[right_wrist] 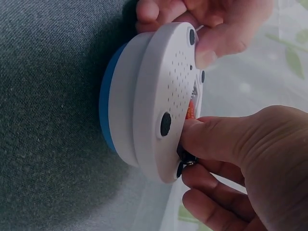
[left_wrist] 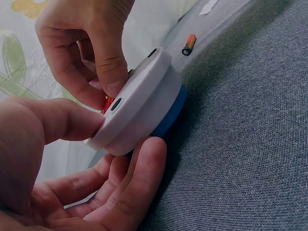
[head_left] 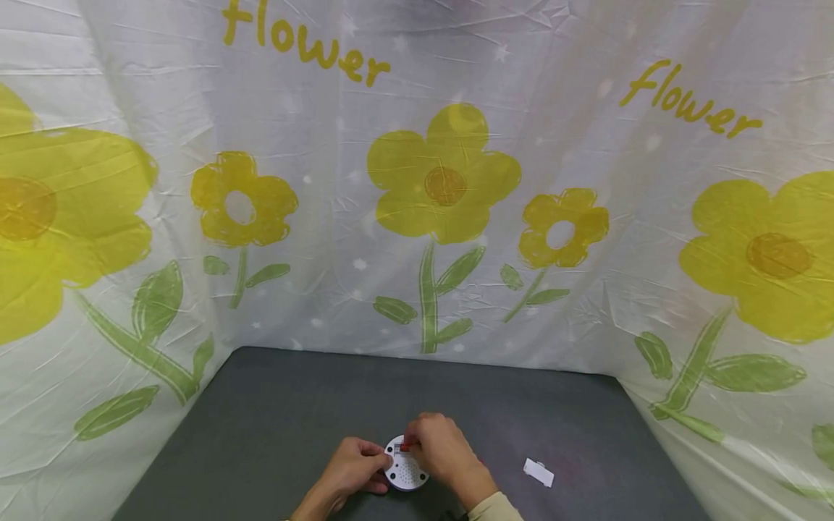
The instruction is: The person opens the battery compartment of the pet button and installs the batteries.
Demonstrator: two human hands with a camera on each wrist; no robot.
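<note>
Two hands engaged: your left hand [head_left: 352, 464] grips the round white device [head_left: 407, 476], your right hand [head_left: 446, 447] pinches a red battery [right_wrist: 190, 109] at the device's slot [head_left: 397, 450]. Keep the device steady, press evenly; spare battery [left_wrist: 189, 44] lies beside the device.

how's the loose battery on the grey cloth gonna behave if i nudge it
The loose battery will probably roll if nudged sideways, being a cylinder lying on its side. The cloth looks woven, so it may slow that roll. The casing looks rigid, so it likely won't squash.
</note>
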